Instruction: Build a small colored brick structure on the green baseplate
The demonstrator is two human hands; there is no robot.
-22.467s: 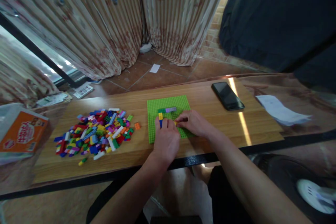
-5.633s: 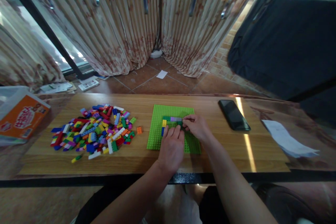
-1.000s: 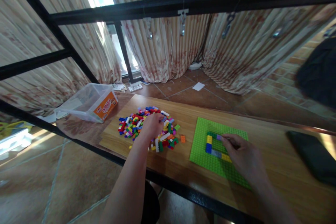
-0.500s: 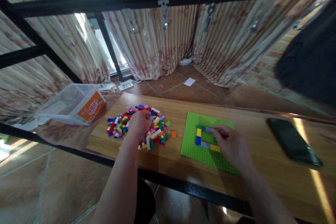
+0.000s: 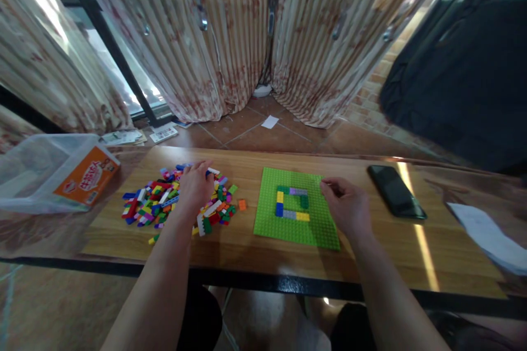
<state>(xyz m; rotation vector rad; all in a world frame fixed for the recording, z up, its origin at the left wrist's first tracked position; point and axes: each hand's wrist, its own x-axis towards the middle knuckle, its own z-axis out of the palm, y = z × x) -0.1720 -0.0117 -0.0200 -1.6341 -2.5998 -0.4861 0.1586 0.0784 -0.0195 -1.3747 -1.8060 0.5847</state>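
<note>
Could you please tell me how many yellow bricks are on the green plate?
2 that I can make out on the plate: one yellow brick just behind the blue brick, another yellow brick right of the front grey brick. Any stacked underneath would be hidden.

A black smartphone (image 5: 396, 191) is lying near the right end of the wooden worktop (image 5: 457, 252), and white paper (image 5: 489, 236) is resting just beside that end. A clear plastic tub (image 5: 33, 167) with an orange label (image 5: 87, 176) is standing off the left end. Striped curtains (image 5: 230, 49) are hanging beyond, and a white slip (image 5: 270, 122) is lying on the tiled floor (image 5: 236, 129).
</note>
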